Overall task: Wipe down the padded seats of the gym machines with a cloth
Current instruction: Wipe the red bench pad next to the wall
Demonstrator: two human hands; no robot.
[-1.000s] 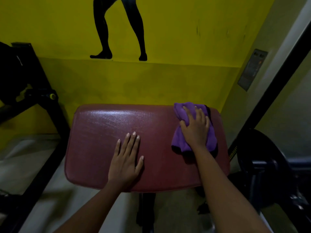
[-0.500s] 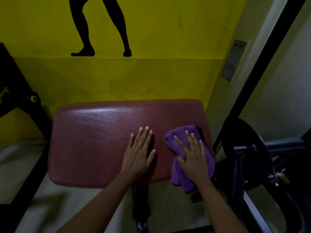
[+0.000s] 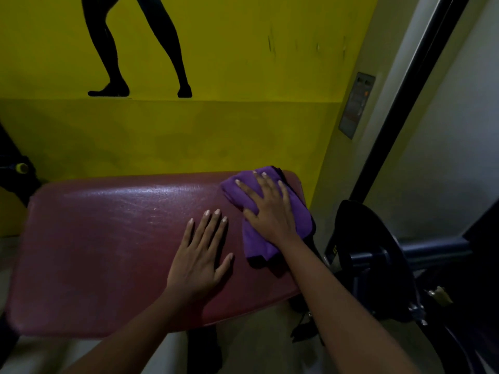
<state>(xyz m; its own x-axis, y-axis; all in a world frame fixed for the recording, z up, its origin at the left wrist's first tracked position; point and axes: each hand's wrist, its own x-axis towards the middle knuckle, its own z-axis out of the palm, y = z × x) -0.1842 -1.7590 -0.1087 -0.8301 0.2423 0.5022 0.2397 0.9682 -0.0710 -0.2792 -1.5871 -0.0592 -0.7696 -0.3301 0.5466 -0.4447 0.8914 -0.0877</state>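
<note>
A dark red padded seat fills the lower middle of the view, glossy along its far edge. A bunched purple cloth lies on the seat's far right corner. My right hand presses flat on top of the cloth with fingers spread, holding it against the pad. My left hand rests flat on the bare seat just left of the cloth, fingers apart and empty.
A yellow wall with a black leg silhouette stands right behind the seat. A black weight plate on a bar sits close to the seat's right side. A black frame post rises at right; dark equipment stands at left.
My right hand has slid the cloth from the seat's near right edge back up to its far right corner. My left hand has stayed flat on the pad.
</note>
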